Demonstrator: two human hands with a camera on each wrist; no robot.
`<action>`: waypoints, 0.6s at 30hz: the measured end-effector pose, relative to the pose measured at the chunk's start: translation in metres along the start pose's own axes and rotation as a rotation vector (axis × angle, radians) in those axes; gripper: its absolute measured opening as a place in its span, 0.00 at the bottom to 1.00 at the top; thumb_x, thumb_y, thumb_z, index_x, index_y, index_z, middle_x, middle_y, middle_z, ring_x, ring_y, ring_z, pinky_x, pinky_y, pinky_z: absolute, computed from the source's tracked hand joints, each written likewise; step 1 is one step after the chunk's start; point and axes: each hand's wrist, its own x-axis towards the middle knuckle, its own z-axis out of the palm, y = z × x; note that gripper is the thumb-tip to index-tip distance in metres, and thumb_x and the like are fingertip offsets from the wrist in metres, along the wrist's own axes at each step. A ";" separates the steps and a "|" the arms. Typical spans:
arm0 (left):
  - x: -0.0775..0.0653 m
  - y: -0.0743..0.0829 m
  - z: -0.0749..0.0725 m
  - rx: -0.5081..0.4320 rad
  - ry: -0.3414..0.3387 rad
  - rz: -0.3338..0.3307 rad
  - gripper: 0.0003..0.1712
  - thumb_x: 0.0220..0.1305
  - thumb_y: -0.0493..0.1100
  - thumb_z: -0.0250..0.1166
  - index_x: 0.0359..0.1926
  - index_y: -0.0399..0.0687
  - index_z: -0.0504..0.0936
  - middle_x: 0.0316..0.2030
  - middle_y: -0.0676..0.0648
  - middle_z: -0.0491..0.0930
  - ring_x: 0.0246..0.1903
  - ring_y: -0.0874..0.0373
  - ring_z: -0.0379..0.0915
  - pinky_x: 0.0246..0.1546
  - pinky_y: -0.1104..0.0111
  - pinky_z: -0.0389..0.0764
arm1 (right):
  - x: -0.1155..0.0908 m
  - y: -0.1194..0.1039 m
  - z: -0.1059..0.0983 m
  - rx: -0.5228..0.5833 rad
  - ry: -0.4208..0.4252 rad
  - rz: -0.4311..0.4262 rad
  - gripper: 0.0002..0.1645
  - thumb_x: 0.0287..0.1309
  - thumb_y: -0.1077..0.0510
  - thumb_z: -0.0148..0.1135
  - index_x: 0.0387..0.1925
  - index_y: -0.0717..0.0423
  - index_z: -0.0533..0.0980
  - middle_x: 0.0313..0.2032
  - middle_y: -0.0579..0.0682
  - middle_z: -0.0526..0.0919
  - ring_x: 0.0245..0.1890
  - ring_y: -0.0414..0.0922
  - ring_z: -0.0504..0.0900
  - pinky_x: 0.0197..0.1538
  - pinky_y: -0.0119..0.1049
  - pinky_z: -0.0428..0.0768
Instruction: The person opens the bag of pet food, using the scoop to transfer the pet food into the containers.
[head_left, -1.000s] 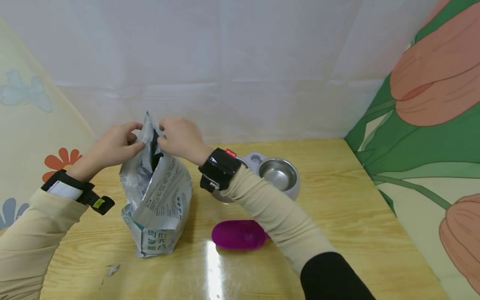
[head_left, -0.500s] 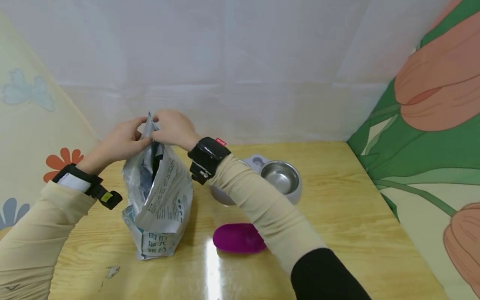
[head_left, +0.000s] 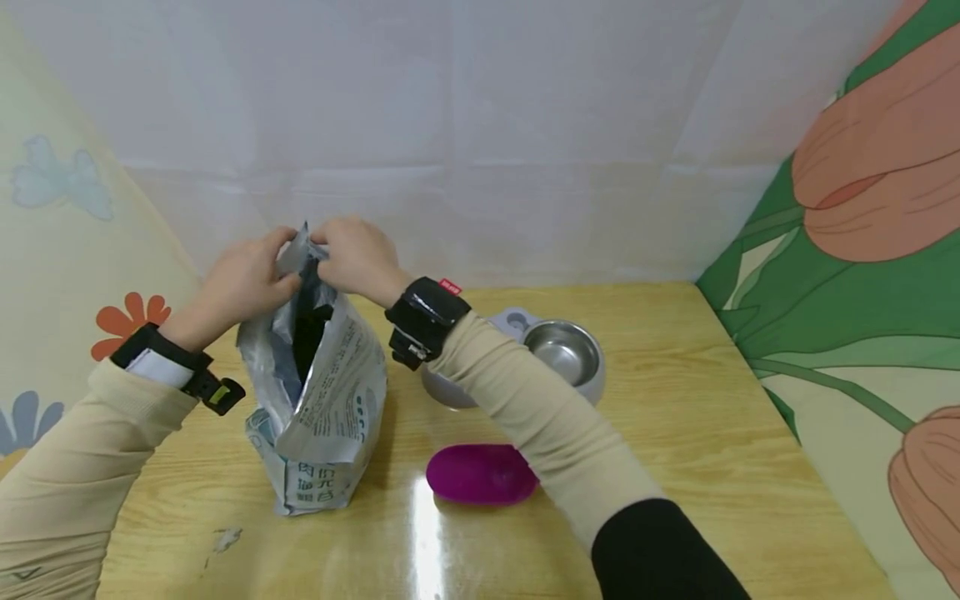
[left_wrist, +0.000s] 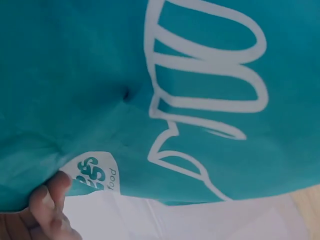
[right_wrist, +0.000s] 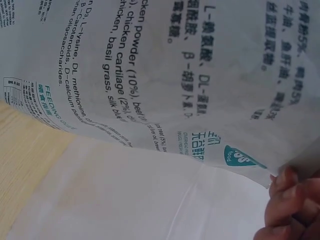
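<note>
A silver-grey pet food bag [head_left: 333, 417] stands upright on the left of the table, its mouth parted to a dark inside. My left hand [head_left: 243, 279] pinches the left side of its top edge between thumb and fingers. On the opposite side of the mouth, my right hand [head_left: 360, 258] grips the far right part of that edge. The left wrist view is filled by the bag's teal face [left_wrist: 210, 125] with white line lettering, fingertips at its edge. Printed ingredient text covers the pale face [right_wrist: 140, 75] in the right wrist view.
A magenta scoop [head_left: 480, 475] lies in front, its right end behind my right sleeve. Farther back sits a grey double pet bowl with a steel dish [head_left: 562, 352], partly hidden by my right forearm. A white sheet [head_left: 525, 150] hangs behind the wooden table [head_left: 712, 467].
Both hands have shifted slightly on the bag's top edge. The mouth narrowed half a second ago and is wider now, showing more of the dark inside. Scoop and bowl stay in place.
</note>
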 end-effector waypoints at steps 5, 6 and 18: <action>-0.001 -0.002 -0.005 0.035 0.008 -0.015 0.26 0.56 0.35 0.53 0.57 0.29 0.63 0.11 0.48 0.61 0.09 0.57 0.53 0.12 0.66 0.57 | 0.000 0.001 0.000 -0.011 0.007 0.014 0.24 0.57 0.61 0.52 0.57 0.48 0.71 0.56 0.45 0.73 0.18 0.37 0.66 0.17 0.26 0.56; -0.001 -0.002 -0.006 0.045 0.012 -0.019 0.26 0.56 0.35 0.53 0.57 0.30 0.64 0.11 0.48 0.61 0.10 0.57 0.53 0.13 0.66 0.57 | 0.000 0.002 0.000 -0.011 0.010 0.017 0.24 0.57 0.61 0.52 0.57 0.48 0.71 0.56 0.45 0.73 0.21 0.36 0.68 0.18 0.25 0.57; -0.007 -0.012 -0.017 0.111 0.076 -0.068 0.21 0.54 0.35 0.53 0.51 0.35 0.70 0.12 0.48 0.58 0.11 0.55 0.56 0.12 0.65 0.56 | -0.002 0.008 -0.001 -0.025 0.062 0.014 0.23 0.56 0.61 0.53 0.54 0.45 0.75 0.54 0.42 0.75 0.30 0.38 0.73 0.18 0.26 0.59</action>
